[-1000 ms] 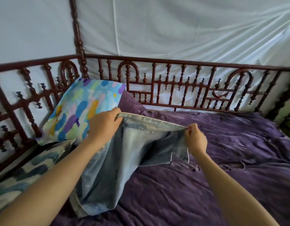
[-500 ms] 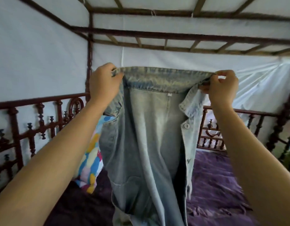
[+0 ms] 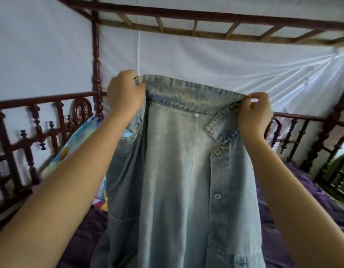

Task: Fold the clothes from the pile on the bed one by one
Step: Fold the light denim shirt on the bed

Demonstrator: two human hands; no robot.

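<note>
I count one garment up, a faded denim shirt (image 3: 177, 171), with two hands on it. My left hand (image 3: 124, 93) curls its fingers round one end of the collar, and my right hand (image 3: 253, 117) pinches the other end between thumb and fingertips. The shirt hangs between my forearms over the purple bedspread (image 3: 90, 236), its hem below the picture's edge. Two buttons (image 3: 217, 151) show. One patterned pillow (image 3: 70, 146) sits against the carved wooden railing (image 3: 41, 99) on the left. The railing rims the bed, with white cloth (image 3: 41, 55) behind it and canopy beams (image 3: 186, 14) overhead.
</note>
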